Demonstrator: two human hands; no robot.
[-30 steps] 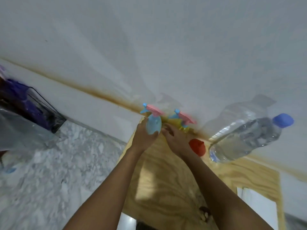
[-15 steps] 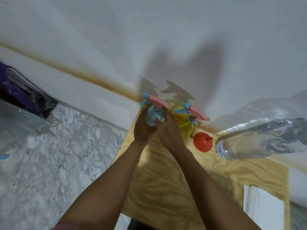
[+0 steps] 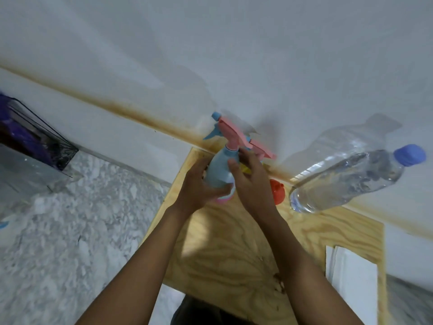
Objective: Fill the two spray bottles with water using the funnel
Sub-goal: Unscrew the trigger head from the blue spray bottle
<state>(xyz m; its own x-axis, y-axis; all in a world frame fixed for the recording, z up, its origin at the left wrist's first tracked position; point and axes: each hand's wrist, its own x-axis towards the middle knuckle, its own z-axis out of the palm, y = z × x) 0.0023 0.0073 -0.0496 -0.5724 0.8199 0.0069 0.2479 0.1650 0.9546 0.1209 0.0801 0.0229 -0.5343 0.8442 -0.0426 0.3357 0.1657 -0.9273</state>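
Left hand [image 3: 199,186] grips the blue spray bottle [image 3: 219,167] low on its body, at the far side of the table [image 3: 234,254]. Long axis runs 6 to 12, pink head [image 3: 230,132] at 12. Right hand [image 3: 253,184] has fingers nearly straight, touching the bottle's shoulder, so it's nearer the collar for unscrewing. Second spray bottle [image 3: 245,169] is mostly hidden behind it. Funnel [image 3: 277,191] at 3, capped water bottle [image 3: 346,179] beyond.
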